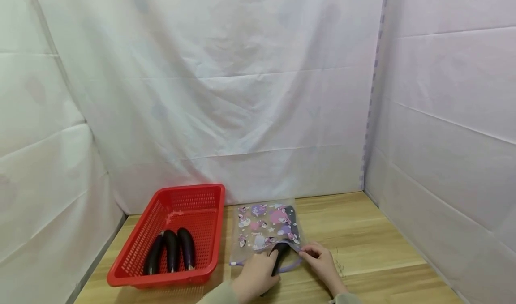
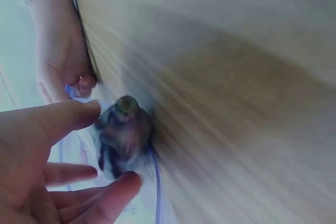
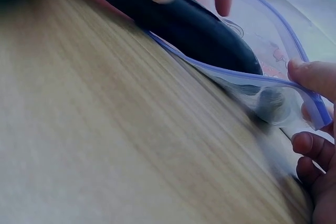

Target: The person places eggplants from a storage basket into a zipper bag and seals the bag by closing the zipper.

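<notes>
The left hand (image 1: 255, 275) is gripping an eggplant (image 1: 281, 251) whose far end is lying inside the mouth of a bag (image 1: 251, 232), while the right hand (image 1: 321, 263) is pinching the bag's edge. Leftward on the tabletop (image 1: 363, 232), a red basket (image 1: 220, 219) is holding three more eggplants (image 1: 172, 250); behind, white cloth (image 1: 250, 93) is hanging.

I'm standing before a curtained-off booth (image 1: 250, 129): creased, pale sheets (image 1: 447, 102) are hanging on three sides of a wood-grain table (image 1: 363, 232), hiding what kind of room is lying beyond.
</notes>
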A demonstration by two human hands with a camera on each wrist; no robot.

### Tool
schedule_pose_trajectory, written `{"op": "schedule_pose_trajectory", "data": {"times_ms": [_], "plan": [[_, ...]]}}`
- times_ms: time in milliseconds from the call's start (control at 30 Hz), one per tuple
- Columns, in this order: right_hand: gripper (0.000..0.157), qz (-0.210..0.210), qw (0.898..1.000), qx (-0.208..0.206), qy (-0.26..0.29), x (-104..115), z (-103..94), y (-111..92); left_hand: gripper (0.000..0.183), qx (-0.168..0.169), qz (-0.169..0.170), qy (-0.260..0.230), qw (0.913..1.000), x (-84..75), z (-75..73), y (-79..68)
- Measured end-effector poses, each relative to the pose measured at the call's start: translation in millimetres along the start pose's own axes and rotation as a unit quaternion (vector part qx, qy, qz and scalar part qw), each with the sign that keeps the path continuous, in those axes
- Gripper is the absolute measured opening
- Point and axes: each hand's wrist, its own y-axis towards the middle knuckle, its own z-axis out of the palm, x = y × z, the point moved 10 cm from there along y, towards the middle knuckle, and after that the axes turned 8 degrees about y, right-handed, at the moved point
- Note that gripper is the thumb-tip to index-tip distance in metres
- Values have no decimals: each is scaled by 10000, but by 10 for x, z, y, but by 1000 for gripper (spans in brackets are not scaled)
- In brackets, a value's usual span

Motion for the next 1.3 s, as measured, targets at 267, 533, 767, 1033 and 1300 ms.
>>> {"op": "schedule_pose_trajectory", "data": {"times_ms": [267,533,767,1033,1300], "plan": [[10,75,10000,46,-21,-1,27,-3,53,-46,1048,169,9943,-65,-72,-234],[11,98,9999,25,-121,-19,19,-29,59,682,2156,-247,9738,-86,-102,-363],[10,185,9998,29,-69,-38,25,-27,48,823,2361,-155,9681,-110,-171,-409],[9,215,9997,29,-75,-39,19,-4,43,546,2415,-40,9689,-121,-200,-414],[8,274,9996,13,-56,-37,-11,16,43,149,2387,93,9709,-152,-208,-369]]}}
